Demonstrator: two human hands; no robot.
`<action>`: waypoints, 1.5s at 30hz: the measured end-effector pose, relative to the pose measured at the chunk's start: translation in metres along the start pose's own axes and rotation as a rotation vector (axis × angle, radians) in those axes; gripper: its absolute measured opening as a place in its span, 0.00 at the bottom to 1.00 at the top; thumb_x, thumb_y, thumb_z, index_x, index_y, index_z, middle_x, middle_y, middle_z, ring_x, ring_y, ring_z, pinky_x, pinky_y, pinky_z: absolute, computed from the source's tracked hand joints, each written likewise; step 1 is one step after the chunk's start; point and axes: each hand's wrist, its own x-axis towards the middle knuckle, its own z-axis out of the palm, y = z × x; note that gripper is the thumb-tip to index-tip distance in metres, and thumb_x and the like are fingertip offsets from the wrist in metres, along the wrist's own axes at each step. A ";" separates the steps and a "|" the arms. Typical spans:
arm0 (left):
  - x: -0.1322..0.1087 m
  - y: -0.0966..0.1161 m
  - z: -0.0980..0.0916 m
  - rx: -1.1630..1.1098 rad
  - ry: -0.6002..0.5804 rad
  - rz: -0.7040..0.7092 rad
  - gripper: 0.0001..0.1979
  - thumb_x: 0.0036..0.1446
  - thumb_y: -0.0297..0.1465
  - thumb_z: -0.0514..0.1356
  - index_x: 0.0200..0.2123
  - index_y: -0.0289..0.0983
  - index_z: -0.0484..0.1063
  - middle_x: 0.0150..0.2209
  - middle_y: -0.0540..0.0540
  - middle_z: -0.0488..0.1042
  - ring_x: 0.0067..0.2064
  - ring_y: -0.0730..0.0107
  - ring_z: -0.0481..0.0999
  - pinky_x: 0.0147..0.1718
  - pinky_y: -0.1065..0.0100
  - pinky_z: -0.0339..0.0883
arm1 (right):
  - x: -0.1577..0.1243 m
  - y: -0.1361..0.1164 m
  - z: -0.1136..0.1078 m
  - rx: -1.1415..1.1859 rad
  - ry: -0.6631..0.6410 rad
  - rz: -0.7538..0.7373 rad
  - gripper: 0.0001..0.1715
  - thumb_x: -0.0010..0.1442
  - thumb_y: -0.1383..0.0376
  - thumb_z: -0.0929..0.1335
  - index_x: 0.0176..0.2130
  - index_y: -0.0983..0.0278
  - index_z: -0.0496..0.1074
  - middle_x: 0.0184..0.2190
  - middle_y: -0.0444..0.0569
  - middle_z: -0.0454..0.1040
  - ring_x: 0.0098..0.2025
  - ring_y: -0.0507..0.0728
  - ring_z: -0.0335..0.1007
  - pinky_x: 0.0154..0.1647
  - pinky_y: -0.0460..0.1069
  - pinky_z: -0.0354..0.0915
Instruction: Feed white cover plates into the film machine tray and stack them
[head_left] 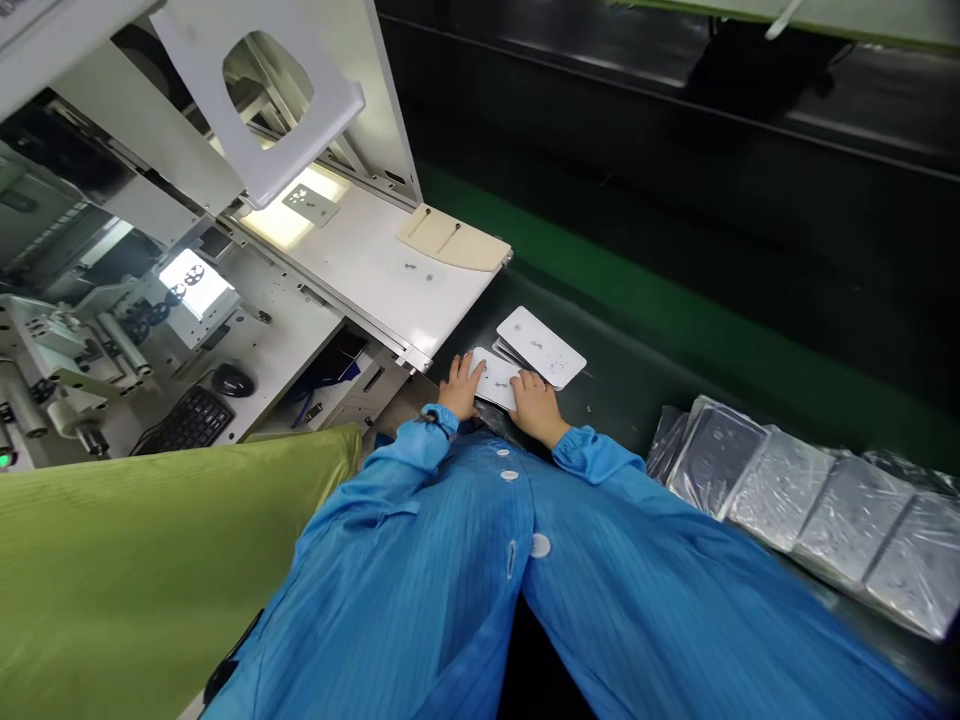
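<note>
Both my hands rest on a white flat card [496, 378] lying at the near edge of a dark green belt surface [637, 370]. My left hand [461, 387] grips its left end with fingers curled over it. My right hand [534, 403] presses on its right end, fingers bent. Just beyond lies a small stack of similar white cards [541, 346], the top one printed with small marks. My blue sleeves and coat fill the lower view.
A white machine table [375, 270] with a beige plate [450, 240] stands to the left. A keyboard [187, 420] and mouse [232, 380] sit below it. Silvery bagged panels [795, 490] lie in a row at right. A green cover [150, 560] is at lower left.
</note>
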 end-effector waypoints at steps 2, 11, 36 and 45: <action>0.018 0.003 -0.002 0.105 -0.055 0.009 0.57 0.36 0.29 0.71 0.65 0.46 0.40 0.68 0.43 0.31 0.67 0.41 0.32 0.52 0.38 0.60 | 0.003 -0.006 0.005 -0.024 -0.041 0.039 0.31 0.53 0.61 0.67 0.54 0.69 0.59 0.62 0.63 0.53 0.62 0.69 0.47 0.53 0.64 0.56; 0.055 0.006 -0.008 0.223 -0.041 0.143 0.51 0.35 0.22 0.70 0.62 0.41 0.50 0.64 0.35 0.48 0.64 0.42 0.45 0.47 0.44 0.68 | 0.012 -0.014 0.005 0.032 -0.109 0.174 0.33 0.50 0.70 0.69 0.55 0.65 0.59 0.64 0.66 0.48 0.62 0.69 0.47 0.47 0.63 0.61; 0.067 0.000 -0.003 0.259 -0.050 0.382 0.32 0.50 0.20 0.54 0.59 0.40 0.55 0.56 0.37 0.60 0.58 0.52 0.55 0.47 0.53 0.66 | 0.009 -0.011 0.013 0.152 -0.046 0.219 0.26 0.53 0.70 0.68 0.51 0.66 0.59 0.54 0.63 0.58 0.56 0.65 0.53 0.42 0.54 0.67; 0.069 -0.003 0.000 0.207 -0.045 0.372 0.38 0.45 0.18 0.56 0.61 0.41 0.53 0.60 0.36 0.55 0.61 0.49 0.50 0.46 0.54 0.68 | 0.011 -0.009 0.018 0.174 -0.064 0.246 0.30 0.50 0.70 0.70 0.51 0.67 0.58 0.55 0.64 0.56 0.57 0.66 0.53 0.46 0.56 0.65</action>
